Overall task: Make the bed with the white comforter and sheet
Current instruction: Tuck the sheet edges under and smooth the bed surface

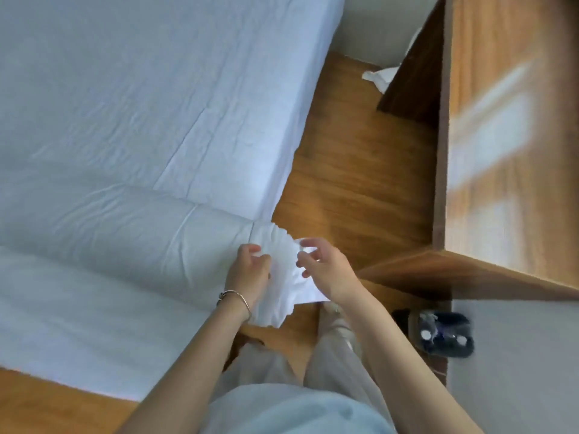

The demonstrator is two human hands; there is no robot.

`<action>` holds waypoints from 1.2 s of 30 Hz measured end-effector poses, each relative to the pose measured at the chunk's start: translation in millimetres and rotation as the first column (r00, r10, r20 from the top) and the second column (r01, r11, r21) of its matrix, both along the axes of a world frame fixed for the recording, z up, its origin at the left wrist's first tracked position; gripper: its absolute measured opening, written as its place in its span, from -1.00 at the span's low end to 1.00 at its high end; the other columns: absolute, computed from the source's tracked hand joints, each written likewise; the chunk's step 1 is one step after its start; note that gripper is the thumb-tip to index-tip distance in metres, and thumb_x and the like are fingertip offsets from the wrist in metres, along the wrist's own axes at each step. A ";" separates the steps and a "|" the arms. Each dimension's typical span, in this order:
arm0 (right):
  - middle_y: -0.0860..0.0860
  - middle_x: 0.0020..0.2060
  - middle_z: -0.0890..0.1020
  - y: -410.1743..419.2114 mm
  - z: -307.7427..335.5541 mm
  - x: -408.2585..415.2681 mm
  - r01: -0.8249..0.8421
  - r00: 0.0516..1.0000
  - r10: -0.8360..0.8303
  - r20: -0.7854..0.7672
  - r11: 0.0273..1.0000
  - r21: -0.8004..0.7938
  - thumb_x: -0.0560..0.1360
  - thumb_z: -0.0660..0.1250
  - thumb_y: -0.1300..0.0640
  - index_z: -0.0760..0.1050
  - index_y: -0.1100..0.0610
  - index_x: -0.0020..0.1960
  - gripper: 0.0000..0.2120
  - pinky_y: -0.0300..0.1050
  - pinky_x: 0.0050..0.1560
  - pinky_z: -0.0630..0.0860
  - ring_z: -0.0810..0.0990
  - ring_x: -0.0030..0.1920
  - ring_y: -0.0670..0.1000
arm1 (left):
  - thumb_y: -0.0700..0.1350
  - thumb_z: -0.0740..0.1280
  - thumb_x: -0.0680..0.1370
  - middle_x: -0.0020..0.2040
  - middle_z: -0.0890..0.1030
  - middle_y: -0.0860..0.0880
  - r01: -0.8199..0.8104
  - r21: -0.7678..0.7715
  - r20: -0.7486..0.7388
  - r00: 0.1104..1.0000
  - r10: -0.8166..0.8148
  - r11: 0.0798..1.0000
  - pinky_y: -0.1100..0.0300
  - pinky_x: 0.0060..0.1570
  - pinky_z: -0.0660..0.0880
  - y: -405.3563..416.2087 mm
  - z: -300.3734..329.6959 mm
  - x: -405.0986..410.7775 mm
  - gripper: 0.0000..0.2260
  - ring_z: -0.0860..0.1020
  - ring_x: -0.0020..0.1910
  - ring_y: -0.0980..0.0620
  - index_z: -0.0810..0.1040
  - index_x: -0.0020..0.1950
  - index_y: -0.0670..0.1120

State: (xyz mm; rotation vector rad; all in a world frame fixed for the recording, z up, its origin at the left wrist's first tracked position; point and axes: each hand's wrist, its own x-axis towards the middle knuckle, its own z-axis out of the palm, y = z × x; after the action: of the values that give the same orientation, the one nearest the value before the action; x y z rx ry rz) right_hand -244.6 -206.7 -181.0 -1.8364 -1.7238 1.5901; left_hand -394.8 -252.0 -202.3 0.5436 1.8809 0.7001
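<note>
We pinch the bunched corner of the puffy white comforter (279, 277) between our left hand (249, 267) and right hand (326, 270), its length stretching away leftward across the white-sheeted bed (156, 104).

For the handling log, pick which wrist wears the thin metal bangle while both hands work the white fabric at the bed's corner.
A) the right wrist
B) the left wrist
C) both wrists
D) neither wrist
B: the bangle circles the wrist behind the left hand, while the wrist of the right hand is bare; both hands hold the bunched comforter corner.
</note>
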 end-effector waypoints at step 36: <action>-0.01 0.58 -0.21 64.6 -30.4 -374.8 0.312 -0.664 -0.254 0.703 -0.949 -0.048 0.01 0.52 -0.43 -0.08 -0.02 0.56 0.33 0.14 0.50 -0.33 -0.30 0.55 -0.01 | 0.51 0.45 -0.05 0.36 0.40 -0.06 -0.868 -0.483 -0.205 0.236 0.950 0.111 -0.02 0.27 0.39 42.7 -44.2 -13.6 0.32 0.37 0.36 -0.11 -0.02 0.54 0.01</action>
State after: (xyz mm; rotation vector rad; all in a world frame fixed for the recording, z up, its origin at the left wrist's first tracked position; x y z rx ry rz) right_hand -619.4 -142.0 -211.4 -1.8380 1.8283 0.5569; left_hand -408.4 -209.4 -246.5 -1.2268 1.9812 0.8934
